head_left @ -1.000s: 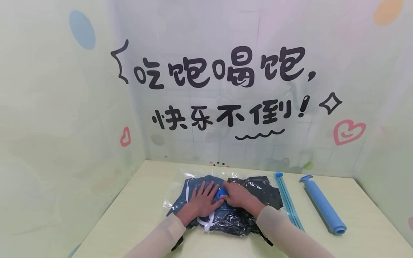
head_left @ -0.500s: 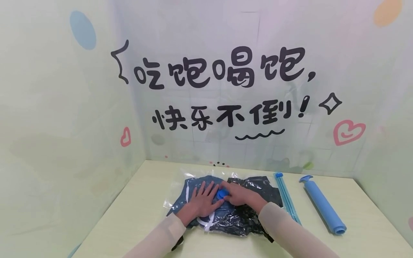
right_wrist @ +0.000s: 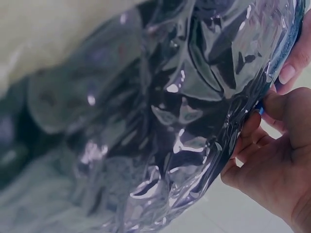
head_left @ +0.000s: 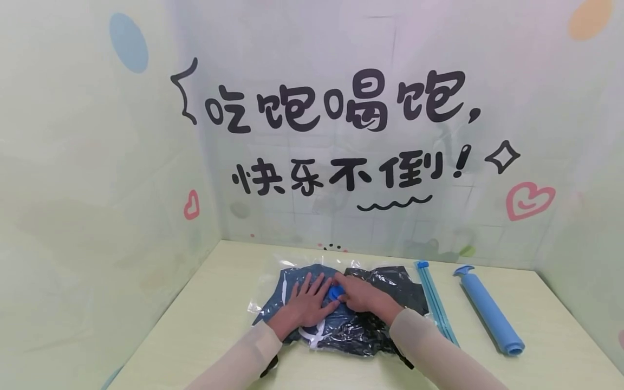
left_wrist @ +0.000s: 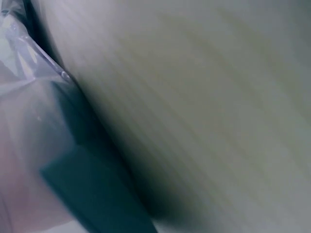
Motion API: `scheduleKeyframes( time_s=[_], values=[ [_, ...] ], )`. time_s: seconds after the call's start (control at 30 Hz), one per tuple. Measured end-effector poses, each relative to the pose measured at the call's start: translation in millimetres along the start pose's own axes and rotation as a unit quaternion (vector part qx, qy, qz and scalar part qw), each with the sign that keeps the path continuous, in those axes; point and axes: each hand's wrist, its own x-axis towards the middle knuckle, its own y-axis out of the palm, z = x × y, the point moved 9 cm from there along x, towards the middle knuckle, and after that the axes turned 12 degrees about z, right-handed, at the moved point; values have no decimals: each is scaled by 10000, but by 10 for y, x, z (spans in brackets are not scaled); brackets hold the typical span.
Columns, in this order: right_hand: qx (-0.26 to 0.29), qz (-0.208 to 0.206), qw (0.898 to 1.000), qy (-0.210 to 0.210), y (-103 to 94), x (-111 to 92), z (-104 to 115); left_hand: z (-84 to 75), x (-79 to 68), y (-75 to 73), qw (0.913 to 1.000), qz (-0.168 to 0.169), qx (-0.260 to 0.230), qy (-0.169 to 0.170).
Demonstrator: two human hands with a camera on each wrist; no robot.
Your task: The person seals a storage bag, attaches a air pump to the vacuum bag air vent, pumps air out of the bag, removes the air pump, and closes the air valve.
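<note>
A clear vacuum storage bag (head_left: 375, 337) with dark and blue clothes inside lies on the table, its film wrinkled and shiny. My left hand (head_left: 307, 304) rests flat on the blue part, fingers spread and straight. Just right of its thumb and forefinger is a round blue valve cap (head_left: 335, 293). My right hand (head_left: 361, 294) holds this cap between thumb and forefinger. In the right wrist view, the right hand (right_wrist: 274, 160) is at the bag's far side, with a sliver of blue at its fingertips. The left wrist view shows mostly blurred tabletop beside the bag's edge (left_wrist: 29, 53).
A blue hand pump (head_left: 491, 314) lies slanted on the table at the right, handle toward the wall. Between it and the bag is a teal zip strip with a blue slider (head_left: 422, 265). Printed walls (head_left: 351, 227) close off the table's back and sides.
The right hand's fingers have shifted a little around the cap, leaving more of its blue top showing than a second ago. The left hand stays in place on the bag.
</note>
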Motion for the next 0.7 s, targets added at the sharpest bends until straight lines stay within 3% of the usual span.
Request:
scheduleKeyframes(
  time_s=[0.7],
  values=[
    [-4, -77, 9979, 646, 0, -17, 24, -5, -7, -13, 9999, 69, 61, -84]
  ],
)
